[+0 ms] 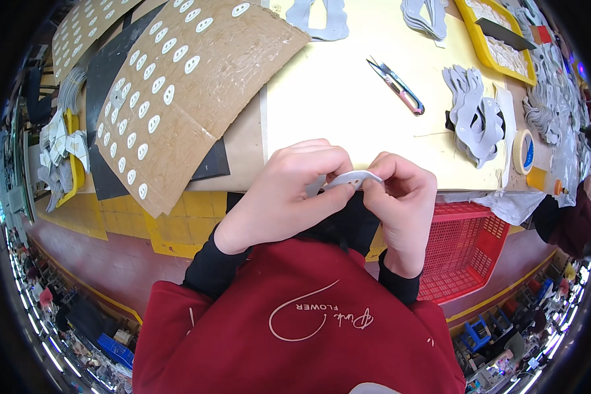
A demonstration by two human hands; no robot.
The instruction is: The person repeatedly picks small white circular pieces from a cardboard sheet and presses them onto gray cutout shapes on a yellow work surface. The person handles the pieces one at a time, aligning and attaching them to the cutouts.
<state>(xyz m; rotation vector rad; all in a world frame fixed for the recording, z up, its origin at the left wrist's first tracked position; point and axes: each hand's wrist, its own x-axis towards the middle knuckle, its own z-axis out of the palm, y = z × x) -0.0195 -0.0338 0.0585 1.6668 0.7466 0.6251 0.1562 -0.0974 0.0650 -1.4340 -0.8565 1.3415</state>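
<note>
In front of my chest, just over the table's near edge, both hands hold a small pale grey-white piece [354, 176] with little dark holes in it. My left hand [295, 184] pinches its left side between thumb and fingers. On the opposite side, my right hand [400, 190] grips the edge, thumb against bent fingers. The fingers cover part of the piece, so its full outline is hidden. To the left, a brown cardboard sheet [210, 92] carries rows of small white rounded pieces [153, 124] with dark holes.
Thread snips [400, 88] lie on the pale yellow table sheet [322, 98]. Wavy grey shoe-like parts [476, 125] are heaped at right, near a tape roll [523, 151]. A yellow tray [469, 20] holds small pale pieces. Below stands a red crate [463, 256].
</note>
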